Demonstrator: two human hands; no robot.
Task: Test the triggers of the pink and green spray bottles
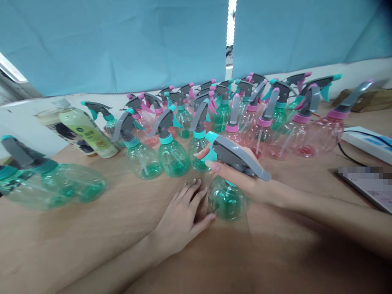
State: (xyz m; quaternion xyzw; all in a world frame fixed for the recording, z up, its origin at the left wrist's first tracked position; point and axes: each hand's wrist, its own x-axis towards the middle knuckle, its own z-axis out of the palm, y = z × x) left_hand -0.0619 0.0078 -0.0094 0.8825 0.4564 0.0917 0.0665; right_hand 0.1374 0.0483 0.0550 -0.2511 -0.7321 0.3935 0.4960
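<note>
A green spray bottle with a grey and turquoise trigger head stands on the wooden table in front of me. My right hand is wrapped around its neck and head, with fingers by the turquoise trigger. Flat on the tabletop, just left of this bottle, lies my left hand, fingers spread and holding nothing. Close beyond it stand other green spray bottles, among them a green bottle and another green bottle.
Pink spray bottles and more green ones crowd the back. Two green bottles are at left, near a pale green labelled bottle. On the right are a white power strip with a black cable and a phone-like device.
</note>
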